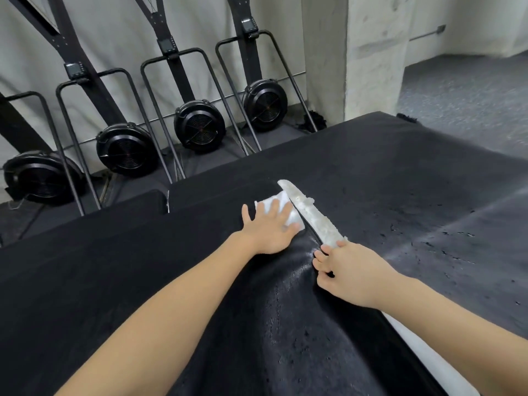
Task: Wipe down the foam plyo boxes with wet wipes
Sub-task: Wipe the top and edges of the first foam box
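**Left palm flat on a wipe, right hand pulling back a torn cover flap**

The black foam plyo box point(371, 172) fills most of the head view, its top running from the lower left toward the upper right, where its far corner meets the grey floor point(471, 90). Its vinyl skin is scuffed and flaked on the right half and looks wet and glossy down the middle. A long tear opens the cover: a strip of exposed white foam point(311, 215) runs diagonally, its long axis from upper left to lower right, narrow end pointing away from the person. More white foam point(423, 347) shows at the box's near right edge.

A lower black box point(85, 221) sits just beside the main one at left, a narrow gap between them.

Behind, four black fan-wheel machines point(198, 131) stand on end in a row against a pale wall point(114, 32), with a concrete pillar point(351, 52) to their right.

The left hand point(270, 227) lies spread, fingers straight, pressing the white wet wipe point(281, 208) flat on the cover just left of the tear. The wipe lies partly under the fingers and touches the foam strip's edge.

The right hand point(345, 271) curls its fingers over the edge of the torn cover flap point(291, 275) at the strip's near end, gripping it.
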`<move>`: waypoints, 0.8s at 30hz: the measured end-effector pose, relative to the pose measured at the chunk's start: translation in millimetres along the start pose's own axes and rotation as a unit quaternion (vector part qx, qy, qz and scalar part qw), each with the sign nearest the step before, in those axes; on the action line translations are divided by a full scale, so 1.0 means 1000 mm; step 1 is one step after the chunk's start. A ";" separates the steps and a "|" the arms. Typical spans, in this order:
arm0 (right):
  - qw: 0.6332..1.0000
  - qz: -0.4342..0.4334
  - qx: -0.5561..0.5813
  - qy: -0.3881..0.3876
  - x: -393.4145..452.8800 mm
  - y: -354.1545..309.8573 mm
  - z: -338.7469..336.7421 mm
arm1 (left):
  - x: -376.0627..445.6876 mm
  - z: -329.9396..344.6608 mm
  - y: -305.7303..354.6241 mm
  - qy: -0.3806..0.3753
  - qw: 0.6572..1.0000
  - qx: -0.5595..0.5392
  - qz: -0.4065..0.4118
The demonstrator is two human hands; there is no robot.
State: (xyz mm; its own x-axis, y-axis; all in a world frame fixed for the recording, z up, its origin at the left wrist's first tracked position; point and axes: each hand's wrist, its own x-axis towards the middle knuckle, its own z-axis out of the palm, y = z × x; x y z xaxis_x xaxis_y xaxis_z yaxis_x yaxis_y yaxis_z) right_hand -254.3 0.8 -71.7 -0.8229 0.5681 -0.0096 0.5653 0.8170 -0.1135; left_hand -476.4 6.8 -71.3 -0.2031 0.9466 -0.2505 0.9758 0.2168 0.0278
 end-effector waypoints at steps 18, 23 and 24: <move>0.967 0.106 0.190 0.134 -0.120 -0.014 -0.016 | -0.256 0.061 0.128 -0.001 0.981 0.016 0.193; 0.974 0.084 0.172 0.118 -0.139 -0.016 -0.005 | -0.236 0.053 0.071 0.067 0.992 0.031 0.105; 0.977 0.078 0.166 0.110 -0.142 -0.014 -0.002 | -0.226 0.051 0.054 0.064 0.996 0.030 0.055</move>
State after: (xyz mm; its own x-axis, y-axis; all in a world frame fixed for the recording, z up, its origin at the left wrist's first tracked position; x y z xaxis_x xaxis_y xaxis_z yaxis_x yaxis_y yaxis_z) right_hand -145.7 -91.4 -67.2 -0.6759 0.7198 0.1581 0.6026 0.6633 -0.4438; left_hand -373.2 -207.7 -62.4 -0.0988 0.9874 -0.1237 0.9951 0.0982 -0.0108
